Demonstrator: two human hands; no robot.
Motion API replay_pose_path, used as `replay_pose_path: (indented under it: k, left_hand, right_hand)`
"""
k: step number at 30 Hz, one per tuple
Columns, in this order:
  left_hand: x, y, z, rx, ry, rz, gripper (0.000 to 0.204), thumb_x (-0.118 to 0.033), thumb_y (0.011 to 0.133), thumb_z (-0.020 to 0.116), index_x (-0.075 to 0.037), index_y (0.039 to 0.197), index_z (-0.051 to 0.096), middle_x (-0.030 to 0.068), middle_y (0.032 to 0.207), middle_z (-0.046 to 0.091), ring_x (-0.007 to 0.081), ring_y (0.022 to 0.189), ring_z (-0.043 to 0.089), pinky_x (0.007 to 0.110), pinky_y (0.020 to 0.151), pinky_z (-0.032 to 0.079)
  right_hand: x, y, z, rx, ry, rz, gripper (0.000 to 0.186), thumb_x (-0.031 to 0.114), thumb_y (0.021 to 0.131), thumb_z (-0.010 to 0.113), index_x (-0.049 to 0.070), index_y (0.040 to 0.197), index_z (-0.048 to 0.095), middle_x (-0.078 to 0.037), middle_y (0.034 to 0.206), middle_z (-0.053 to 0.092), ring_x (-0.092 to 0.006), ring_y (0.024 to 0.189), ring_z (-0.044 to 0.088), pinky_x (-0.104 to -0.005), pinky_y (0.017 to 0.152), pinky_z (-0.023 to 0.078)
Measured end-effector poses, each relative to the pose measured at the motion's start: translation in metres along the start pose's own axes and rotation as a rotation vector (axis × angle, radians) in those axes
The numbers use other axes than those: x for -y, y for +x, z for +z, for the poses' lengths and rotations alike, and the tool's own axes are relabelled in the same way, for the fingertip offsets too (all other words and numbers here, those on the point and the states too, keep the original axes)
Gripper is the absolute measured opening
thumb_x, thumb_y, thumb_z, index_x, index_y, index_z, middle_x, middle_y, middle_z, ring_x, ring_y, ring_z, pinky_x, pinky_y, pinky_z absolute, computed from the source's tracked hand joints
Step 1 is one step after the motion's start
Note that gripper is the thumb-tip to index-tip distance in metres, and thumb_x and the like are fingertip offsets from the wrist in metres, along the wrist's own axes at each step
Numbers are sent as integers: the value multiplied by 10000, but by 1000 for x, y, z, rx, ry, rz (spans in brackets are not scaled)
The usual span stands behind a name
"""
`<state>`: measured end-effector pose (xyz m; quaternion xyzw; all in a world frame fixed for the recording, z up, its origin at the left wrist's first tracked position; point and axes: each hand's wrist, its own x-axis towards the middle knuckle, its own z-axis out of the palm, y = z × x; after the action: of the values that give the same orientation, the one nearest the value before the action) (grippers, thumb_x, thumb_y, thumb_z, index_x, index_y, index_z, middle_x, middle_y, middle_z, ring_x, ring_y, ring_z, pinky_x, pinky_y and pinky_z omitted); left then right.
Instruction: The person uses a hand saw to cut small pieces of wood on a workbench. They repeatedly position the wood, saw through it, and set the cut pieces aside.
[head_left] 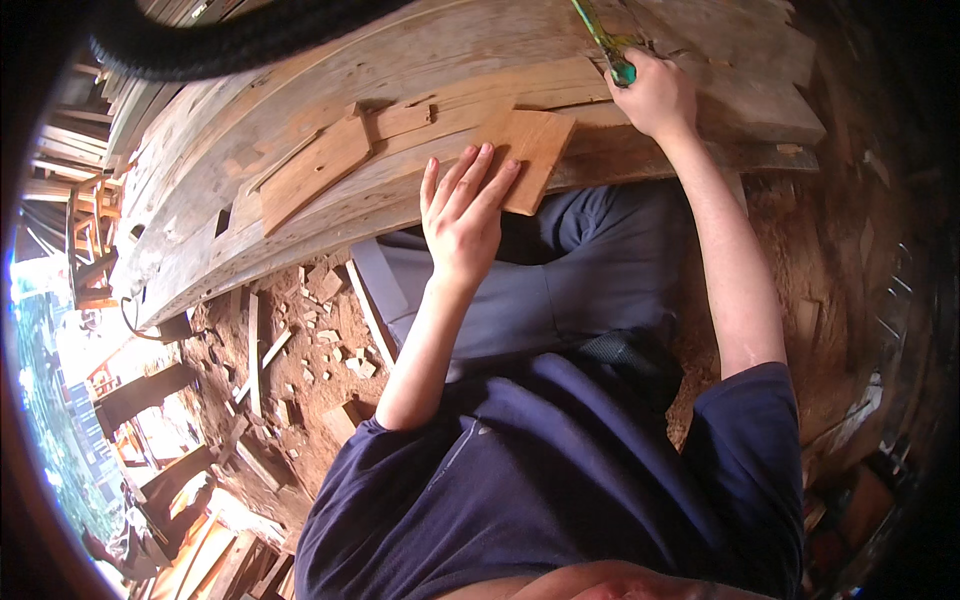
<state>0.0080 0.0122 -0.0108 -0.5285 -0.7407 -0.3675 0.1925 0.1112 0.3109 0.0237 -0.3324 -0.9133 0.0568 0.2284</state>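
My left hand (464,212) lies with spread fingers on the lower left part of a flat, light-brown wooden board (541,143). That board rests at the near edge of a long, worn plank bench (205,172), its lower corner sticking out over my lap. Farther right, my right hand (657,97) is closed around a slim tool with a translucent green and yellow body (603,38). The tool slants up and to the left, out past the upper edge of the view. Its working end is out of sight, so I cannot tell its exact kind.
On the bench left of my left hand lies another wooden piece (318,170) with a thin strip beside it. Wood offcuts (325,338) and sticks litter the dusty floor at lower left. A dark curved hose or cable (240,42) crosses the upper left.
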Motion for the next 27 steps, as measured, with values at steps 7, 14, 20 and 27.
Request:
replay_pose_path:
  k: [7,14,20,27]
  left_hand:
    - [-41,1,-6,-62,-1065,-945,369,-232,1046,672,13,1318,628,57,1190,701,113,1058,614,288,942,477]
    - [-36,-8,1,-82,-1362,-1278,330,-244,1050,661,-32,1298,608,64,1217,682,161,1105,660,384,957,577]
    - [-39,-2,-2,-85,-1620,-1361,412,-221,1023,677,-37,1361,531,115,1303,630,247,1210,643,485,1049,555]
    - [-56,-13,3,-159,-2113,-1546,462,-89,971,604,2,1394,443,179,1325,581,353,1230,626,597,1090,521]
  right_hand:
    - [1,0,-2,3,29,0,261,368,883,729,114,942,711,-169,842,728,-419,847,700,-515,711,566]
    - [-2,0,2,1,21,1,268,406,880,712,151,958,734,-146,860,746,-392,845,721,-511,709,574]
    - [-2,-1,2,-28,7,-23,266,388,883,726,153,1005,747,-143,876,752,-382,858,726,-503,726,581]
    - [0,-1,0,-8,-8,-3,295,425,886,694,164,1010,754,-129,891,760,-362,872,736,-500,739,588]
